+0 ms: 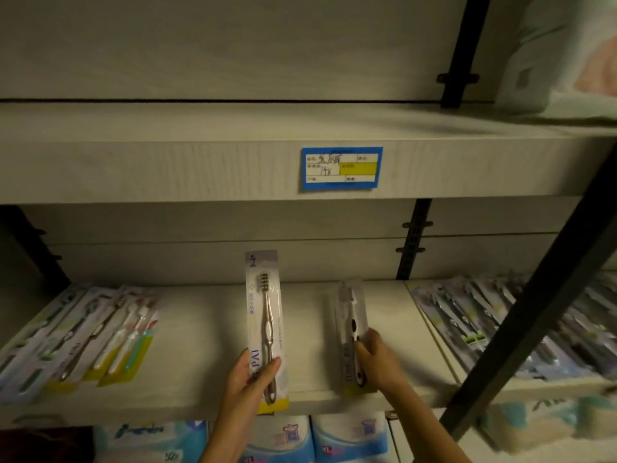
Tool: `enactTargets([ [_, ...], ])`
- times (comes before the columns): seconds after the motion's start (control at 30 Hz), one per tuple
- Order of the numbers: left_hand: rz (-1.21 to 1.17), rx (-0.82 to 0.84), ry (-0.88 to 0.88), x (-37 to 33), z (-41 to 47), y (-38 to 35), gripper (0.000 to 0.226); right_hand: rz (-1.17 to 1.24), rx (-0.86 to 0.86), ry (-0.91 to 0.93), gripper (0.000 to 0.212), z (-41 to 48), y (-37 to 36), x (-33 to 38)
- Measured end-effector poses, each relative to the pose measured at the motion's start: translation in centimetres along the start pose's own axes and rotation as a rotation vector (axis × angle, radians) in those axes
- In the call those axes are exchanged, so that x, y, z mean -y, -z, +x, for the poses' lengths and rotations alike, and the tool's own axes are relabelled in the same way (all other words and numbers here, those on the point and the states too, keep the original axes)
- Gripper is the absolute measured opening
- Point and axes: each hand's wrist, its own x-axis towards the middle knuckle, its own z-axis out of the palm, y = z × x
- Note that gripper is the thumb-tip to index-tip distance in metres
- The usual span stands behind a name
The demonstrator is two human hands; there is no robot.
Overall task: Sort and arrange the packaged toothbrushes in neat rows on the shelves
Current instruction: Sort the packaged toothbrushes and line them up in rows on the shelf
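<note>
My left hand [248, 379] grips the lower end of a packaged toothbrush with a silver-grey handle [266, 324], held upright over the middle shelf [203, 345]. To its right, my right hand [375, 357] holds a second packaged toothbrush [350, 325] with a dark and white handle; its image is blurred. A row of packaged toothbrushes with yellow card ends [83, 332] lies on the left part of that shelf. Many dark packaged toothbrushes [494, 322] lie in overlapping rows on the neighbouring shelf at the right.
An upper shelf carries a blue and yellow price label [341, 168] on its front edge. A black diagonal frame bar [534, 315] crosses the right side. Blue and white soft packs [347, 436] stand below the middle shelf. A bulky white pack [564, 51] sits at top right.
</note>
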Motion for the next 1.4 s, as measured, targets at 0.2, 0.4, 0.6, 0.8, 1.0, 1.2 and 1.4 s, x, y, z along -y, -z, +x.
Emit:
enactTargets([
  [0.2,0.018,0.032,0.018,0.5,0.7,-0.6,0.023,-0.306,0.000,-0.059,0.028,2.6,-2.1,0.9],
  [0.4,0.056,0.074,0.030,0.8,1.0,-1.8,0.026,-0.265,-0.142,-0.034,0.043,1.4,-1.8,0.3],
  [0.6,0.030,0.195,0.045,0.4,0.4,-5.4,0.012,0.311,0.079,0.116,0.024,-4.7,-2.4,1.4],
  [0.8,0.027,0.241,0.083,0.3,-0.1,-8.9,0.024,0.454,-0.015,0.136,0.017,-5.7,-2.0,-0.4],
  [1.0,0.159,0.209,0.005,0.3,1.5,-6.8,0.015,0.089,-0.128,-0.033,0.014,-0.5,3.7,-2.3],
  [1.2,0.166,0.073,-0.045,0.4,2.4,-3.1,0.015,-0.234,-0.021,-0.172,0.019,3.2,3.9,-3.0],
  [1.4,0.107,-0.037,-0.052,-0.2,2.9,-0.3,0.017,-0.459,-0.055,-0.225,0.035,1.8,3.2,-3.5],
])
